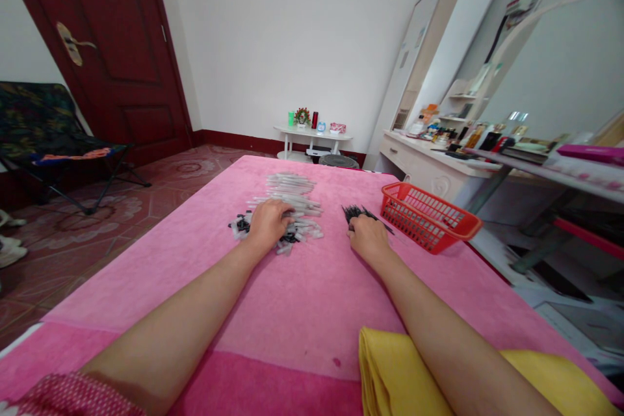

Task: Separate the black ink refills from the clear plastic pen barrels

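My left hand (269,221) rests palm down on a heap of clear plastic tubes (292,198) and small black caps (240,223) on the pink cloth (292,299). Its fingers curl over the tubes; what they grip is hidden. My right hand (368,234) lies at the near end of a bunch of thin black sticks (355,211), fingers bent down onto them. A red plastic basket (429,216) stands just right of that hand.
A yellow folded cloth (390,370) lies under my right forearm at the near edge. A white dressing table with mirror (439,156) is at the right, a small white round table (312,136) by the far wall, a folding chair (49,136) and a dark red door (112,45) at the left.
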A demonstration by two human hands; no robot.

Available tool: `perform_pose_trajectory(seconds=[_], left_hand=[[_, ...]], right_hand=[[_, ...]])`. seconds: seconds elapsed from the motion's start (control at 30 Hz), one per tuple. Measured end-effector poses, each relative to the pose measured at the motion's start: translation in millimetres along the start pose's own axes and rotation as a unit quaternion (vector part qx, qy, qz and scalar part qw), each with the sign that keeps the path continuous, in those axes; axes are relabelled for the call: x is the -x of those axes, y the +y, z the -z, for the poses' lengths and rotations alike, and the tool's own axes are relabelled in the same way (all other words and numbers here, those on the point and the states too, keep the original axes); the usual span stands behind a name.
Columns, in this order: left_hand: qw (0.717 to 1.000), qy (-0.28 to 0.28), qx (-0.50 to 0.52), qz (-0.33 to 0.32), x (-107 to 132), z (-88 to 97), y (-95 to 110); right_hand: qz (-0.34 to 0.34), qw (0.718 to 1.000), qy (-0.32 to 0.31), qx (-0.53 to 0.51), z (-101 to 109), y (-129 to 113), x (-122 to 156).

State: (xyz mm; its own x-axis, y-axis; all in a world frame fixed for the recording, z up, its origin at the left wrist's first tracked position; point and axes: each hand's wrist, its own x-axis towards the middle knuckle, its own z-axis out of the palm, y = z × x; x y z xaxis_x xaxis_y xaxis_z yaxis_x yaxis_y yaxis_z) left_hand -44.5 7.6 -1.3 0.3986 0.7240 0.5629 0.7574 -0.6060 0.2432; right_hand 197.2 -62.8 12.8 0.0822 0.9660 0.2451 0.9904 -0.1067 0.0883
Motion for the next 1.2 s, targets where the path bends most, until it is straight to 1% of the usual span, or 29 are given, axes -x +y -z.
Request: perform_pose_trajectory(seconds=[0.1,0.17,0.27,0.33,0.43,0.57,0.67,0.8,0.87,0.97,1.1,1.2], left_hand=[[0.999,0.010,0.035,-0.002,0.0,-0.3,1.2],[0.998,0.012,0.055,-0.017,0.5,-0.8,1.9],[0.996,0.016,0.074,-0.038,1.3,-0.9,3.5],[0.996,0.022,0.072,-0.045,1.4,0.3,5.8],[0.996,0.029,0.053,-0.072,1.1,4.3,12.9],[0.991,0.016,0.049,-0.127,2.5,9.0,26.7],[0.985,0.007,0.057,-0.161,4.8,7.9,34.4],[0.977,0.017,0.057,-0.203,7.6,3.8,38.7],[0.974,0.021,0.052,-0.218,8.6,3.1,40.1],[0.971,0.020,0.050,-0.231,9.6,3.6,41.6],[0.974,0.019,0.042,-0.220,9.3,3.4,40.9],[0.978,0.015,0.029,-0.206,8.3,3.2,38.8]], right_hand=[[0.022,0.999,0.021,-0.031,1.5,-2.6,0.5],[0.068,0.994,0.034,-0.073,2.3,-7.2,1.7],[0.141,0.980,0.034,-0.134,3.5,-17.1,5.0],[0.164,0.972,0.031,-0.162,4.0,-23.9,7.5],[0.166,0.960,0.043,-0.223,4.2,-32.9,9.7],[0.155,0.927,0.072,-0.335,3.6,-41.9,10.0],[0.156,0.908,0.061,-0.384,3.3,-45.8,10.5],[0.145,0.900,0.041,-0.410,2.9,-47.8,11.6],[0.141,0.889,0.042,-0.433,2.4,-47.9,11.5],[0.148,0.877,0.038,-0.456,0.8,-45.8,9.9],[0.124,0.884,0.050,-0.448,-0.8,-37.0,5.2],[0.107,0.877,0.062,-0.464,0.3,-28.7,0.7]])
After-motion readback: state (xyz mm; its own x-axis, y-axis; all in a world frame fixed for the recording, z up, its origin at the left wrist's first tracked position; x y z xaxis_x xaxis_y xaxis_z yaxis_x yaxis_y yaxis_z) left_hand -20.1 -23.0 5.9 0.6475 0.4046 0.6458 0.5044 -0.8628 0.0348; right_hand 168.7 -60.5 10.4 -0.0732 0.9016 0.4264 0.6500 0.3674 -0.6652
